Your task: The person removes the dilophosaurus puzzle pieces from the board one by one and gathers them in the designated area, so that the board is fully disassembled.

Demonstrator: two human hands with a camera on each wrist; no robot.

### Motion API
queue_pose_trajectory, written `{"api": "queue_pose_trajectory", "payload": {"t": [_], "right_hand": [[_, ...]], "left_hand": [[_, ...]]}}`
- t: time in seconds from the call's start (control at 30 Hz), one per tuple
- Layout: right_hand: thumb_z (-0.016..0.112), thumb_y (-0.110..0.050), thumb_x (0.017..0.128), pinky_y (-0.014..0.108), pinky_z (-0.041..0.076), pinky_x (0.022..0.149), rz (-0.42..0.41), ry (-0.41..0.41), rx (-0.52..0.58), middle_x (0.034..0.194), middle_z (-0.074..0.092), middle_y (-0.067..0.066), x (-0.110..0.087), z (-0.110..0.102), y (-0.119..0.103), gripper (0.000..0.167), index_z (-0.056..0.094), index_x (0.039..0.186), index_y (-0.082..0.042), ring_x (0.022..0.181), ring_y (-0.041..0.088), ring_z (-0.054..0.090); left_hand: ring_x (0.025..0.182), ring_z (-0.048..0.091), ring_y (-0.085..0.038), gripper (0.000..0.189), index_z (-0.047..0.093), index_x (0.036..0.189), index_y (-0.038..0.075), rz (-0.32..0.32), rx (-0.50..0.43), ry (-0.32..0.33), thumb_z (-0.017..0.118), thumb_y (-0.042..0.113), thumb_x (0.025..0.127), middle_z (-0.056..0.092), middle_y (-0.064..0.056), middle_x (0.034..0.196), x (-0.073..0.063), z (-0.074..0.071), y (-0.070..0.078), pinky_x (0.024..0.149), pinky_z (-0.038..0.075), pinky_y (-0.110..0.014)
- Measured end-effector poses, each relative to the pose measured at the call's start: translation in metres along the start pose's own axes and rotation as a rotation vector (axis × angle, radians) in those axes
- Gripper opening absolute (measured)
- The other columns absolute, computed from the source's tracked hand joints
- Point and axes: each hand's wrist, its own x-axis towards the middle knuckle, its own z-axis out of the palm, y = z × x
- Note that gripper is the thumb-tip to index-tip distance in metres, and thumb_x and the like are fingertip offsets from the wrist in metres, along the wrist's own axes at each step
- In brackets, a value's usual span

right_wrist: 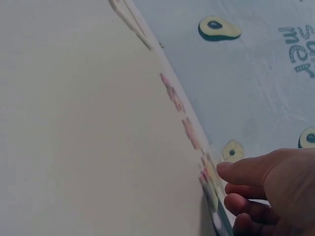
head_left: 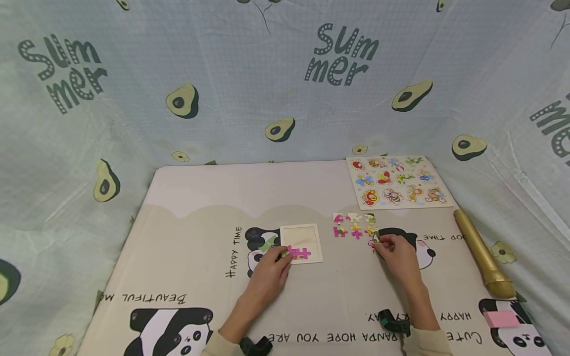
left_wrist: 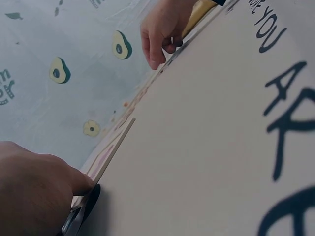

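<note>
A square wooden puzzle tray (head_left: 307,229) lies near the middle of the table, with joined pink pieces (head_left: 302,253) along its lower edge. My left hand (head_left: 267,272) grips the tray's lower left corner; in the left wrist view its thumb (left_wrist: 81,183) lies against the rim, other fingers hidden. To the right of the tray, loose jigsaw pieces (head_left: 356,234) lie in short rows. At their lower right end, my right hand (head_left: 398,254) pinches a small pink and green jigsaw piece (head_left: 372,243), mostly covered by the fingertips. Thumb (right_wrist: 231,172) and curled fingers show beside the pieces in the right wrist view.
Behind the loose pieces lies a board with insect pictures (head_left: 396,183). A gold microphone-shaped stick (head_left: 483,252) lies along the right table edge, with a pink block (head_left: 501,319) below it. The tablecloth (head_left: 200,296) has panda prints and lettering. A patterned curtain (head_left: 249,59) surrounds the table.
</note>
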Motion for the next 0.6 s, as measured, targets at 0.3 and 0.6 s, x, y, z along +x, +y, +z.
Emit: {"api": "queue_pose_trajectory", "payload": {"t": [0.3,0.6], "right_hand": [[0.070,-0.024,0.094,0.024,0.044,0.069,-0.070,0.011,0.010,0.094,0.062,0.012,0.008,0.005,-0.024,0.031,0.069,0.113,0.000,0.085,0.022,0.054],[0.071,-0.022,0.093,0.020,0.045,0.067,-0.151,-0.038,0.079,0.093,0.062,0.010,0.014,0.020,-0.053,0.030,0.069,0.114,-0.002,0.083,0.020,0.055]], "left_hand": [[0.118,0.064,-0.023,0.024,0.075,0.116,0.006,-0.010,0.030,-0.017,0.070,0.014,0.093,0.067,-0.009,0.123,0.000,-0.002,-0.001,0.105,0.052,-0.038],[0.116,0.064,-0.023,0.023,0.075,0.115,0.006,-0.011,0.018,-0.011,0.070,0.014,0.093,0.068,-0.010,0.122,-0.001,-0.001,-0.002,0.104,0.053,-0.038]]}}
